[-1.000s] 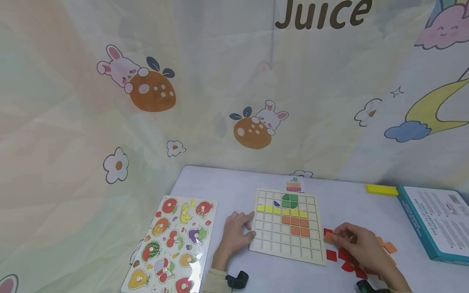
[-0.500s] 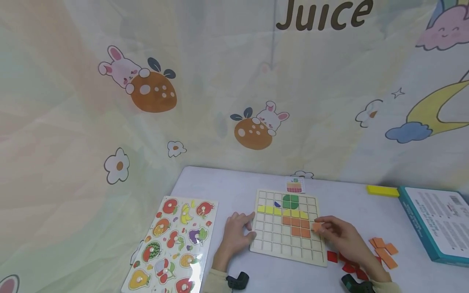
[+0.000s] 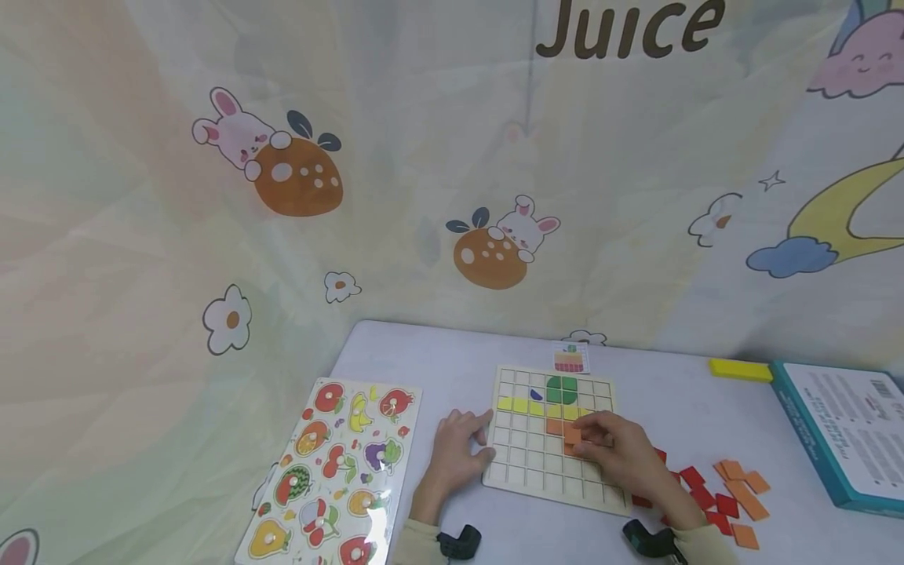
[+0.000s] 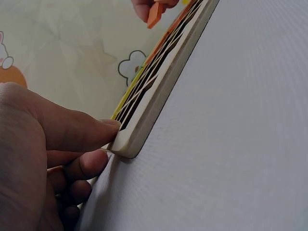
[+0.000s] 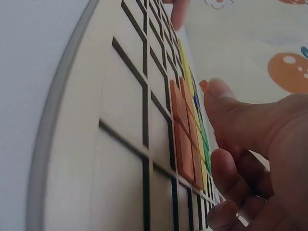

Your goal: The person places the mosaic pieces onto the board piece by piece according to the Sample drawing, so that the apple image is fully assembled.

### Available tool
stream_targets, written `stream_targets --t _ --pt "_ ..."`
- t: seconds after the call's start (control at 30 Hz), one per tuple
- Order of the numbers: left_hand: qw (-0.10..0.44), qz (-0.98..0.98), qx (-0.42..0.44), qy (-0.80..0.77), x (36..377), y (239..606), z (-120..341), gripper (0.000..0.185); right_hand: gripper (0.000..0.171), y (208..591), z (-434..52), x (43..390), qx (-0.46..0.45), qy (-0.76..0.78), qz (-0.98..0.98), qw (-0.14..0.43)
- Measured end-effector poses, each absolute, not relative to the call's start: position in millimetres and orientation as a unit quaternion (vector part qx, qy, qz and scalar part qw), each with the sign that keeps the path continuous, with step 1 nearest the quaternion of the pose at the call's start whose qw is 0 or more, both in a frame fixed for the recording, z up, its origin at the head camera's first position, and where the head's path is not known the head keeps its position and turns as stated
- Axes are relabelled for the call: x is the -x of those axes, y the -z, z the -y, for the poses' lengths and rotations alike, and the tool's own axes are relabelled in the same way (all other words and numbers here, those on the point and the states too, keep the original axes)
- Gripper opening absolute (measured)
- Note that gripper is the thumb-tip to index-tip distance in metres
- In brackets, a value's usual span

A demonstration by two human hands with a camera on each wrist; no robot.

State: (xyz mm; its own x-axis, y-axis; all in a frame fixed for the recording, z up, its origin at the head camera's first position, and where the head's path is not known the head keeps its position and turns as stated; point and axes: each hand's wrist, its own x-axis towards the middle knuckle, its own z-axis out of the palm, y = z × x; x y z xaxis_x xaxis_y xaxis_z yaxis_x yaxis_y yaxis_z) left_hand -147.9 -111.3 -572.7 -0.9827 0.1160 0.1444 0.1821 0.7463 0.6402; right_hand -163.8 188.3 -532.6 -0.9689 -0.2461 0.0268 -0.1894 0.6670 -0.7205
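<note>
A pale wooden grid board (image 3: pixel 519 459) lies on the table, holding green tiles (image 3: pixel 562 390), a small blue piece (image 3: pixel 536 395), a row of yellow tiles (image 3: pixel 519 406) and several orange tiles (image 3: pixel 554 426). At the board's left edge, my left hand (image 3: pixel 452 451) touches it with thumb and index finger spread apart; the thumb (image 4: pixel 91 127) is at a corner in the left wrist view. Over the right half, my right hand (image 3: pixel 625 451) pinches an orange square tile (image 4: pixel 154 15) between thumb and fingers. That hand hides some of the orange tiles in the head view.
Loose red tiles (image 3: pixel 727 504) and orange tiles (image 3: pixel 745 500) lie right of the board. Behind it is a small picture card (image 3: pixel 570 358). A fruit puzzle board (image 3: pixel 328 471) is at left; a yellow bar (image 3: pixel 740 369) and a teal-edged box (image 3: pixel 847 431) are at right.
From the loose tiles, my right hand has carried the orange tile leftward over the board, uncovering more red and orange tiles. The left hand stays at the board's edge.
</note>
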Motion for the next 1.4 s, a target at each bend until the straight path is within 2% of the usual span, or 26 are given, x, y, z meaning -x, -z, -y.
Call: stream_targets --t 0.3,0.53,0.8,0.97,1.2,1.4 --pt "0.042 0.933 0.080 0.348 146 573 109 0.061 0.034 535 -171 166 0.159 0.367 -0.915 0.045" --pt "0.046 0.933 0.081 0.349 145 572 109 0.060 0.038 535 -166 166 0.152 0.333 -0.929 0.043" --pt "0.031 0.933 0.076 0.351 145 572 109 0.061 0.032 536 -163 164 0.132 0.339 -0.931 0.043" --pt "0.041 0.932 0.084 0.351 145 572 109 0.061 0.031 536 -167 164 0.133 0.342 -0.930 0.037" --pt "0.053 0.932 0.086 0.349 146 573 110 0.061 0.030 526 -216 168 0.116 0.312 -0.943 0.014" --pt "0.044 0.933 0.083 0.346 147 575 113 0.062 0.056 524 -296 172 0.032 0.271 -0.961 0.047"
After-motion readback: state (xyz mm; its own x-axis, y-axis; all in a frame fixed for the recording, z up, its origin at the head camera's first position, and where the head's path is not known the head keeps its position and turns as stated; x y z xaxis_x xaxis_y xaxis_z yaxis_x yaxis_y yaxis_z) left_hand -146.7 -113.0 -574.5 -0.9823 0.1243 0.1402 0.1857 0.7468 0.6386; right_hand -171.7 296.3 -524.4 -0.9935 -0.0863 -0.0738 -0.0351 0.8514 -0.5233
